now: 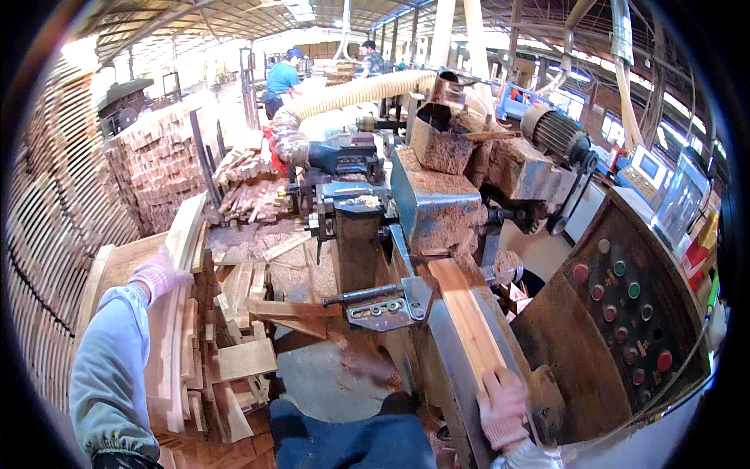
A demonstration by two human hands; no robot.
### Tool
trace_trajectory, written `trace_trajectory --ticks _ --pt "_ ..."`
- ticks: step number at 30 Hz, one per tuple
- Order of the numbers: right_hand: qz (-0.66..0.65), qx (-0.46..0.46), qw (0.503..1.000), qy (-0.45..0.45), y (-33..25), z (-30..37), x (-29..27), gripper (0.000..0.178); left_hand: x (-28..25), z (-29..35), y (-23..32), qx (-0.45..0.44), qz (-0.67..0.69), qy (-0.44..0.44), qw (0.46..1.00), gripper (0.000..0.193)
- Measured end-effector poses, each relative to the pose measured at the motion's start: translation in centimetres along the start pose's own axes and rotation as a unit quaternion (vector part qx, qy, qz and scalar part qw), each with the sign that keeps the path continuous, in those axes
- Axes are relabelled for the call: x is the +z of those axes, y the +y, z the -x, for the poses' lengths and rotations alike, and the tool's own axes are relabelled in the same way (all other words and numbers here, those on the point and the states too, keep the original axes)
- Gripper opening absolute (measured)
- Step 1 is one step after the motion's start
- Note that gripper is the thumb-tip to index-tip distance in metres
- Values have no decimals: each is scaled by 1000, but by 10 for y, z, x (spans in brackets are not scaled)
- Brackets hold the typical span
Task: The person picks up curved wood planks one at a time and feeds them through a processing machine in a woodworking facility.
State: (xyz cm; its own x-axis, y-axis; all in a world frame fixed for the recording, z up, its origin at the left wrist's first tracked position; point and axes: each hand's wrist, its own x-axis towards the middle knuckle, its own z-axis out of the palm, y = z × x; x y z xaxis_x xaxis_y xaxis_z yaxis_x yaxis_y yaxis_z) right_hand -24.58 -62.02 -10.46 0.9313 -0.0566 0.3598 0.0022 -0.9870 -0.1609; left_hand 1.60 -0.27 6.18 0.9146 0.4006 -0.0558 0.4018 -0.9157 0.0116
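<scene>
My right hand (502,406), in a light knit glove, is closed over the near end of a narrow wooden board (462,313). The board lies flat on the metal bed of a woodworking machine (437,191), its far end at the sawdust-covered housing. On the left, my gloved left hand (162,275) is closed on the edge of a long pale board (186,230) on top of a wood stack (176,344). Its fingertips are partly hard to make out.
A rusty control panel (625,313) with several buttons stands at right. A metal guide bracket (387,307) juts out left of the bed. Offcuts (242,363) lie beside the stack. A ribbed hose (359,90) crosses behind, and two people (283,78) are farther back.
</scene>
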Motion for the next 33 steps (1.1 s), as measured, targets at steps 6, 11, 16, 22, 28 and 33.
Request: trace_trajectory --ticks 6,11,16,22,28,33 --pt "47 -17 998 49 10 -110 63 33 -9 46 60 120 603 -99 782 45" --pt "-583 39 803 -119 -79 -115 34 61 15 128 191 238 713 -66 656 60" --pt "-563 106 782 -245 -112 -38 -43 107 93 201 298 194 848 -105 482 66" --pt "-128 222 960 -112 -52 119 -79 108 101 224 309 434 651 -165 601 88" --pt "88 310 945 -56 -25 224 -77 109 7 47 130 312 257 153 902 92" --pt "79 251 959 108 -23 120 -36 98 34 -59 -209 69 198 206 956 82"
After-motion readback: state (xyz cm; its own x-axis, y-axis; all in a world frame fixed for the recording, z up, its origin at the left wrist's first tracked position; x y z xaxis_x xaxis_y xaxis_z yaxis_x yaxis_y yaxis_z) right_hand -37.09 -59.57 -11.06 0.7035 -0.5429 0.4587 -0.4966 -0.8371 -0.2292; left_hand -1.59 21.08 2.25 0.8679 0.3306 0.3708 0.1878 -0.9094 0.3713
